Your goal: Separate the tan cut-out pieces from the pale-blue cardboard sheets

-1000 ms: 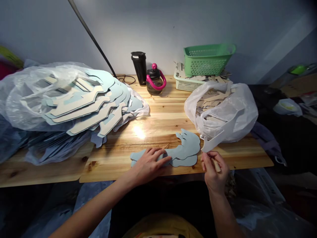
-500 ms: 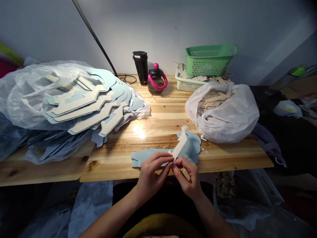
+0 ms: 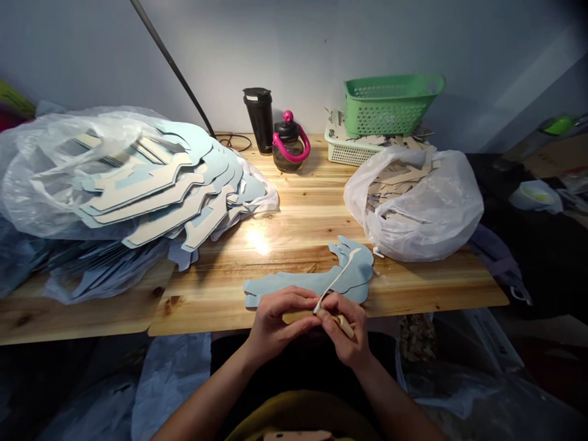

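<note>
Near the table's front edge, my left hand (image 3: 280, 321) pinches the near end of a thin cream strip (image 3: 340, 274), which is seen almost edge-on. My right hand (image 3: 345, 324) is closed beside it, wrapped round a small pale wooden tool (image 3: 344, 326) whose tip is hidden between the fingers. Both hands' fingertips meet at the strip's lower end. Just beyond them, light-blue cut pieces (image 3: 285, 283) lie flat on the table, stretching to the right under the strip.
A clear bag (image 3: 22, 196) of blue and cream cut pieces fills the left. A black tumbler (image 3: 260, 122) and a pink-handled bottle (image 3: 288, 147) stand at the back. Rightward are a green basket (image 3: 386, 116) on a pale tray (image 3: 346, 152) and a white bag (image 3: 413, 236) of scraps.
The cream strip has turned from showing its broad face to nearly edge-on, and its far end has swung right and lower. My hands have stayed close together.
</note>
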Available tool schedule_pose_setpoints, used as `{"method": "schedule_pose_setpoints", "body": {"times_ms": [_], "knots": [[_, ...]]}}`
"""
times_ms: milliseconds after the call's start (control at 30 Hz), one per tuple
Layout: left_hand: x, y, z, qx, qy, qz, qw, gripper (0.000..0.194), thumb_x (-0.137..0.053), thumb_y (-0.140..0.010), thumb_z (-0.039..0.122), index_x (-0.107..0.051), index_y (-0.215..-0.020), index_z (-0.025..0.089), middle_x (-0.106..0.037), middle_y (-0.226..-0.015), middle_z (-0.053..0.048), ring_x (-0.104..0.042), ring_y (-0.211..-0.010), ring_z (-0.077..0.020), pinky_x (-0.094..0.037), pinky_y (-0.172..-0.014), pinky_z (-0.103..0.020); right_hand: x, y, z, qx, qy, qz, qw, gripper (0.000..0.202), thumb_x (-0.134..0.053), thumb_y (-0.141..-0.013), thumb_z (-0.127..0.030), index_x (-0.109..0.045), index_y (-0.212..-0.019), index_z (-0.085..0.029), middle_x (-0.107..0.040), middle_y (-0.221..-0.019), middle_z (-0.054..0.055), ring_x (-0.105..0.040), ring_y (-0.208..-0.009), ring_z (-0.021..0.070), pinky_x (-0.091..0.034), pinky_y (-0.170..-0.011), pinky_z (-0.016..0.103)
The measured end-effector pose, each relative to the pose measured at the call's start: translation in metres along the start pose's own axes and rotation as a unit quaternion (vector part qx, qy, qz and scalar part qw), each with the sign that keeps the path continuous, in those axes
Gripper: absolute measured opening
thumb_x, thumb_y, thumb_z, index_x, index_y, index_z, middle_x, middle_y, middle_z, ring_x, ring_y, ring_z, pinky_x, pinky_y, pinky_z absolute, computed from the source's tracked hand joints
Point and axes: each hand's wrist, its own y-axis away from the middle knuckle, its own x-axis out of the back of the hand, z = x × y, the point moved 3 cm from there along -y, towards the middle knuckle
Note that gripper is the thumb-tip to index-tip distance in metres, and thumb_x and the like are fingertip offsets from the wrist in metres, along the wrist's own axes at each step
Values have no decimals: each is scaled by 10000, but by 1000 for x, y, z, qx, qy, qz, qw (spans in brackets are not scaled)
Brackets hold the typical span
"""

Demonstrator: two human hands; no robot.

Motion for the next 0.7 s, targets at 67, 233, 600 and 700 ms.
{"method": "schedule_pose_setpoints", "body": {"times_ms": [67, 233, 600, 700], "knots": [[0, 0, 1, -5, -2, -7, 1000, 240, -738, -761, 85, -716, -988, 159, -707, -960, -96, -681, -875, -173, -559, -782, -274, -1, 0, 0, -2, -6, 1, 1000, 152, -546, -899, -209, -550, -761, -146, -462, -602, -31, -384, -520, 47, -287, -517, 185], [0, 1, 1, 2, -4, -20, 1000, 221, -675, -799, 34, -716, -964, 175, -711, -980, -71, -682, -890, -153, -551, -796, -252, -2, 2, 5, -12, -11, 1, 1000, 159, -546, -904, -208, -542, -756, -148, -434, -599, -35, -368, -530, 43, -285, -529, 182], [-4, 5, -2, 25, -35, -23, 999, 177, -623, -841, 57, -679, -975, 158, -699, -1003, -69, -667, -915, -137, -536, -827, -241, 4, 5, 9, -39, -14, -4, 999, 197, -521, -928, -229, -528, -750, -143, -418, -603, -31, -379, -545, 46, -299, -540, 182], [-4, 7, -5, 40, -17, -19, 999, 149, -672, -821, 95, -681, -955, 159, -697, -982, -61, -667, -900, -138, -538, -818, -234, 6, 3, 8, -49, -9, -18, 999, 216, -525, -923, -244, -532, -736, -135, -448, -624, -18, -398, -567, 53, -308, -555, 190]]}}
